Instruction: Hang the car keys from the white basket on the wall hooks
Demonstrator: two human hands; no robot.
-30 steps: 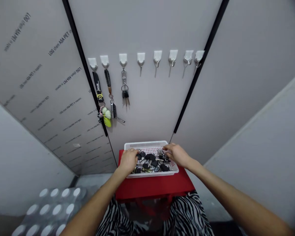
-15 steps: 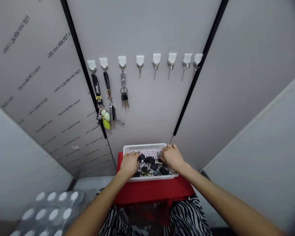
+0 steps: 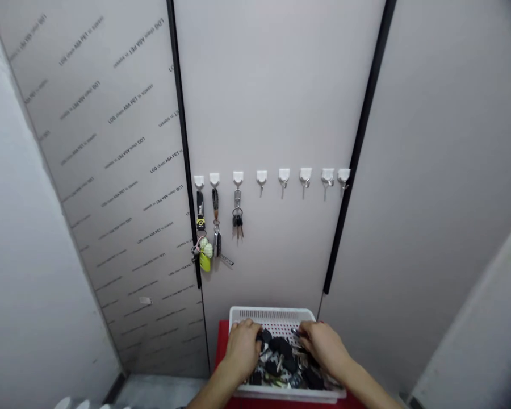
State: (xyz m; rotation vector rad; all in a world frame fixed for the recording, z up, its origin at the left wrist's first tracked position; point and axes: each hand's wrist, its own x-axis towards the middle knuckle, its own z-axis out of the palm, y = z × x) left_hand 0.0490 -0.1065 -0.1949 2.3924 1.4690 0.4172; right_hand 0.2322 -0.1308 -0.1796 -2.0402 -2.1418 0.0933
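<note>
A white plastic basket [image 3: 276, 312] holds a heap of keys [image 3: 281, 361], many with black heads. My left hand [image 3: 243, 346] reaches over its left side, fingers curled down beside a black-headed key [image 3: 264, 336]; what they hold is hidden. At the right side, my right hand [image 3: 323, 344] has its fingers pinched at a small silver metal piece [image 3: 296, 332], too small to name exactly. Above, three sets hang from white wall hooks: a black strap [image 3: 200, 210] with charms, a braided key strap [image 3: 215, 204], and a bunch of keys [image 3: 237, 220].
Several more white hooks [image 3: 284, 175] with nothing on them run rightward along the wall panel [image 3: 276, 102]. The basket stands on a red surface [image 3: 222, 341]. Black trim strips [image 3: 357, 147] border the panel. Bottle caps [image 3: 63, 403] show at the lower left edge.
The view has tilted up, so wall and basket sit lower in it. Both hands stay in the basket among the keys. The hanging sets are unchanged.
</note>
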